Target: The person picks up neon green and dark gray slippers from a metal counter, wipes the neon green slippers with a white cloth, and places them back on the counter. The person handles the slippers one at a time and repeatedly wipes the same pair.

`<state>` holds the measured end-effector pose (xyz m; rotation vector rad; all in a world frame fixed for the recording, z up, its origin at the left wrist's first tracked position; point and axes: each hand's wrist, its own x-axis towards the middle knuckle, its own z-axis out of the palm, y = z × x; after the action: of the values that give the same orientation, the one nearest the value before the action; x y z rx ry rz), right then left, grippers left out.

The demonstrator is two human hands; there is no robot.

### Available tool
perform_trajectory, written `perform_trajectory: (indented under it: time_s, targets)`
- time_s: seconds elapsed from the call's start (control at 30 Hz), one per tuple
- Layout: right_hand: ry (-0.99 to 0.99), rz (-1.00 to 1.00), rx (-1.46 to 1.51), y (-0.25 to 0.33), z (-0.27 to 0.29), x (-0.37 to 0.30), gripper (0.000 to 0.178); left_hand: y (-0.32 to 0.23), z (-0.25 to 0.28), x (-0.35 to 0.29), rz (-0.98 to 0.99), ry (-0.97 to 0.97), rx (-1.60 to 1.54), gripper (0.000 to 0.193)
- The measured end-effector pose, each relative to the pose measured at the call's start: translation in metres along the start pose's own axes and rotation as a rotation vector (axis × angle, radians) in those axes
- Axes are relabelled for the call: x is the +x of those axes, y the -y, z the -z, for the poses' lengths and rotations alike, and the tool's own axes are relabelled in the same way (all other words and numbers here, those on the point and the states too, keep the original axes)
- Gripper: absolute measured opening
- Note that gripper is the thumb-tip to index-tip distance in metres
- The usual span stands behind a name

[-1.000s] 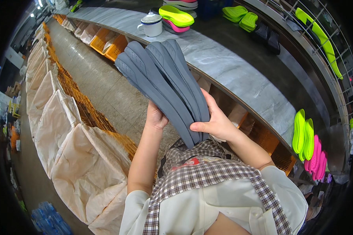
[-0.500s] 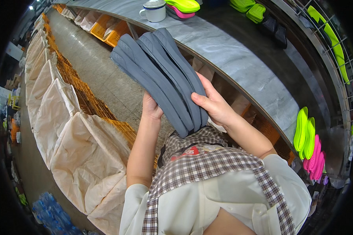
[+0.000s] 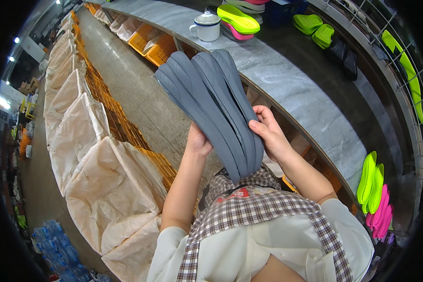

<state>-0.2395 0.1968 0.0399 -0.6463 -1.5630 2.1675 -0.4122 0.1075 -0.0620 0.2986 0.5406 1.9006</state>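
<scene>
Several dark grey shoe insoles [image 3: 216, 113] are held up in front of me in a fanned stack, their broad ends pointing away and narrow gaps showing between them. My left hand [image 3: 199, 140] is closed on the stack's left side, and its fingers are mostly hidden beneath. At the right edge, my right hand [image 3: 271, 136] pinches the outermost insole, with the thumb on top and the index finger bent.
A grey worktop [image 3: 310, 113] curves along my right. It carries a lidded enamel mug [image 3: 207, 29], yellow-green insoles [image 3: 369, 183], pink insoles [image 3: 380, 211] and black ones [image 3: 344, 58]. On my left stand orange crates [image 3: 113, 105] with cream cloth liners [image 3: 113, 188]. Blue plastic bundles [image 3: 58, 254] lie lower left.
The whole scene has shifted right and down in view. My right hand has slid nearer the insoles' edge, its index finger now bent and raised. The insoles are still held in both hands.
</scene>
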Motion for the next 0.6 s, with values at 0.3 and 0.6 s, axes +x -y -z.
perform_trajectory:
  time_s: [0.3, 0.6]
  targets:
    - [0.051, 0.170, -0.444, 0.006, 0.005, 0.017, 0.097, -0.006, -0.012, 0.000, -0.020, 0.067, 0.182, 0.071]
    - [0.110, 0.197, -0.445, 0.013, -0.001, -0.002, 0.105, -0.010, -0.021, -0.006, 0.002, 0.236, 0.068, 0.064]
